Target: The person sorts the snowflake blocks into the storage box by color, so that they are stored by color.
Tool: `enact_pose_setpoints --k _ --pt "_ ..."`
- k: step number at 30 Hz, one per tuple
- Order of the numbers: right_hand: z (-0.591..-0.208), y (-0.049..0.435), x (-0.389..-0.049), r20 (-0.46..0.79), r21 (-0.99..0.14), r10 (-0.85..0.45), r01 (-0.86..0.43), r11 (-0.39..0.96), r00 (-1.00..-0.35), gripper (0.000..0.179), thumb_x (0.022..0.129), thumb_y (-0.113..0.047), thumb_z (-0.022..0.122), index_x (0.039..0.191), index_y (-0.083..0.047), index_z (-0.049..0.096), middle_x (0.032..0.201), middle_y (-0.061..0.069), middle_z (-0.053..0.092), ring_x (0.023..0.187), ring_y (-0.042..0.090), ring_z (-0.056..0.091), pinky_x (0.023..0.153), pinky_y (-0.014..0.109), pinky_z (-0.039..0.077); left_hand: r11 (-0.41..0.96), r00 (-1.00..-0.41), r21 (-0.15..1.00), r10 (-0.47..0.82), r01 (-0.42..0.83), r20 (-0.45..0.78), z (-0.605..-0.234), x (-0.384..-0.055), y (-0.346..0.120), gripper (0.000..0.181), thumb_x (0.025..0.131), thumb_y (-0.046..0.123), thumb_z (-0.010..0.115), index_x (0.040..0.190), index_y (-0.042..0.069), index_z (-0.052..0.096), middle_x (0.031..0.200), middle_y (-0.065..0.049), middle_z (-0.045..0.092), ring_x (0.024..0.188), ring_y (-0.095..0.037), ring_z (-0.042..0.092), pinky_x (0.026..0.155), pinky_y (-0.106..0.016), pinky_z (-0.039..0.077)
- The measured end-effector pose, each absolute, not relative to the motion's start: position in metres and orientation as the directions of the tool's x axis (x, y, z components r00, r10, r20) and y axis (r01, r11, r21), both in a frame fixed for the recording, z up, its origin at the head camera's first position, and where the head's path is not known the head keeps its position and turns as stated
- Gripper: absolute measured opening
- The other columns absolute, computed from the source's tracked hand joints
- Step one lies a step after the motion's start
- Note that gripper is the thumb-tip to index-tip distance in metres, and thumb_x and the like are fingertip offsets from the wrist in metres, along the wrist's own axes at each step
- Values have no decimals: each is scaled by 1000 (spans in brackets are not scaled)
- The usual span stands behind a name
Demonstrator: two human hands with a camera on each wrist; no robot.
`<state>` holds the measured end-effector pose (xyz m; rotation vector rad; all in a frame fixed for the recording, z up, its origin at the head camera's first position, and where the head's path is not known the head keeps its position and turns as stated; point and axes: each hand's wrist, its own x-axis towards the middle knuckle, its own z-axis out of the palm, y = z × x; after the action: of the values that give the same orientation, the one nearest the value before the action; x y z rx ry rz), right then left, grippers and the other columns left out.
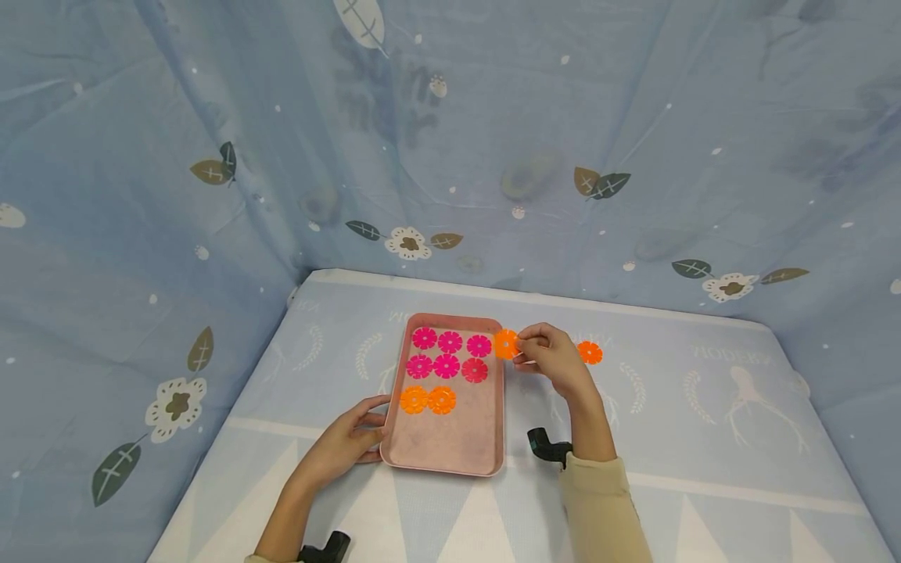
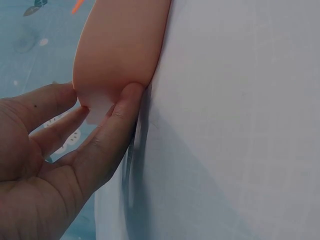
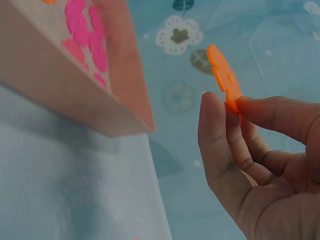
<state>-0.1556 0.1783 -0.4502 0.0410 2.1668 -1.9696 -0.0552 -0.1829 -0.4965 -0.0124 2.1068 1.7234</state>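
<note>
one orange flower disc (image 1: 505, 344), and the right hand (image 1: 552, 361) has it pinched by the edge, up near the far right corner of the pink tray (image 1: 450, 446), while the left hand (image 1: 345, 442) grips the tray's left side! it looks light, thin, fairly stiff, perhaps slick; that notched rim seems the place to hold, with gentle pressure.

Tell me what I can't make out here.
Head: right side of the held orange, flower-shaped plastic disc, covered by the right hand.
Head: detail of the loose orange disc, too small.
Left wrist: floor of the pink, rectangular tray, hidden by its wall.
Right wrist: part of the tray, cut off at left.
</note>
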Motion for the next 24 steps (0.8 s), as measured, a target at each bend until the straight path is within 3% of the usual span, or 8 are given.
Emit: enact_pose_setpoints --k 6,13,16,24 --pt "-450 154 -162 -156 -985 -219 136 104 -963 16 100 -4 59 111 8 58 96 19 62 89 47 64 81 52 58 219 -914 941 262 -257 -311 -496 -55 -183 52 100 5 58 149 10 45 128 -24 53 103 -32 66 76 -41 61" --pt "-455 136 -173 -190 -974 -374 126 187 -908 15 97 -4 63 107 7 62 93 17 60 85 44 64 84 58 56 209 -908 944 283 -256 -309 -498 -55 -184 51 101 6 58 150 11 44 128 -24 53 103 -33 66 76 -40 61" --pt "-459 130 -176 -186 -961 -449 66 269 -874 11 96 -3 64 101 6 65 91 15 61 85 43 61 83 54 57 209 -908 944 285 -255 -308 -499 -55 -184 51 101 6 58 150 10 44 128 -24 53 102 -33 66 76 -40 61" --pt "-461 117 -178 -268 -860 -577 -79 504 -771 6 93 1 63 91 -1 69 80 5 60 68 20 52 65 29 49 213 -909 941 272 -264 -316 -499 -56 -184 51 101 7 59 149 12 45 128 -24 53 102 -31 66 77 -40 61"
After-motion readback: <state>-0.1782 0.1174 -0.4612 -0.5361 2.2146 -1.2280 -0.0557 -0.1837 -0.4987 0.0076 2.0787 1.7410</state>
